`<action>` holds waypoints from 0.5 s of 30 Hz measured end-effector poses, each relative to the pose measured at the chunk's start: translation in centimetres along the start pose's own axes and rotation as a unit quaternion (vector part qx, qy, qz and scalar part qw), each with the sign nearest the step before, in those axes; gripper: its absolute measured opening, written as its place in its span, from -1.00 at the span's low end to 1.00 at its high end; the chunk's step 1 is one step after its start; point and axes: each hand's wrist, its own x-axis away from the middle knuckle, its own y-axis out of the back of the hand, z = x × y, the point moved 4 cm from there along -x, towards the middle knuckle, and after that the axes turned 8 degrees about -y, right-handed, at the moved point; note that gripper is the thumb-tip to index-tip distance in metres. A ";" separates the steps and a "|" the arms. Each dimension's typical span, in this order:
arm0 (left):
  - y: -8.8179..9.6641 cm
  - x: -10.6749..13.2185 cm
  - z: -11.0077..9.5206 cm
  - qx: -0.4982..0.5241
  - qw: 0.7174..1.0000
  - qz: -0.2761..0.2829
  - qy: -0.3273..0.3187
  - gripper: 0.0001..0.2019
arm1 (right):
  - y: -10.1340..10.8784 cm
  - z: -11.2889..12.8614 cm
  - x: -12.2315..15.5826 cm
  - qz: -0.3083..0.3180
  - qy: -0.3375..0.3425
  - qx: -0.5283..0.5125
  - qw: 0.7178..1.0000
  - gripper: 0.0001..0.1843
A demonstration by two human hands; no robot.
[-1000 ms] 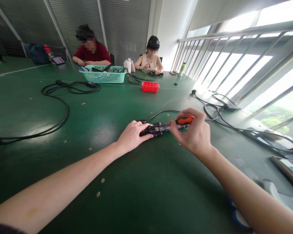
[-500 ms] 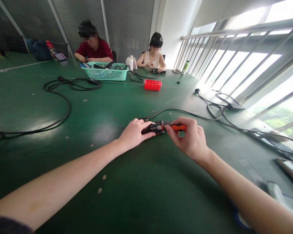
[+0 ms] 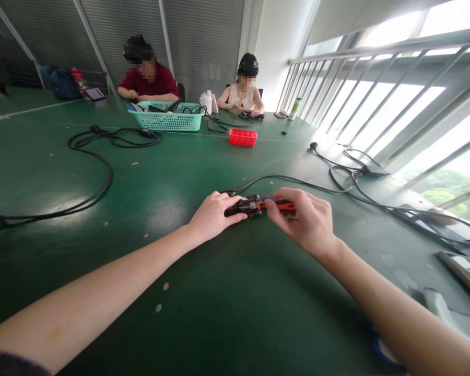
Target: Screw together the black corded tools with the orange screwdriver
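Note:
Near the middle of the green table, my left hand is closed round the left end of a black device, thumb on the near side and fingers on the far side. A thin black cable runs off behind it. My right hand grips a screwdriver with an orange-and-black handle, held low and almost level, pointing left at the device's right end. The screwdriver's tip is too small to make out against the device.
Farther back are a red bin and a teal basket full of dark items. Black cables lie left and right. A tablet rests at the right edge. Two people sit across the table; a metal railing runs along the right.
My right hand has turned slightly and its fingers sit a little differently on the handle. My left hand keeps its hold on the device. The view has shifted slightly.

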 end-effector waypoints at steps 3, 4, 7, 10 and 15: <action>0.1 0.0 0.0 0.006 1.000 0.003 0.001 -0.46 | 1.0 -1.1 0.0 -0.063 -0.023 0.025 0.997 -0.82; 0.1 0.0 -0.1 0.008 1.000 0.005 0.002 -0.46 | 1.4 -1.5 0.0 -0.080 -0.032 0.040 0.995 -0.83; 0.2 0.0 -0.1 0.013 1.000 0.009 0.003 -0.47 | 1.9 -2.2 -0.2 -0.095 -0.033 0.068 0.993 -0.85; 0.2 -0.1 -0.1 0.012 1.000 0.010 0.005 -0.49 | 1.8 -2.2 -0.4 -0.083 -0.010 0.053 0.995 -0.83; 0.2 -0.1 -0.1 0.011 1.000 0.008 0.004 -0.50 | 1.2 -1.8 -0.7 -0.046 0.016 0.024 0.999 -0.80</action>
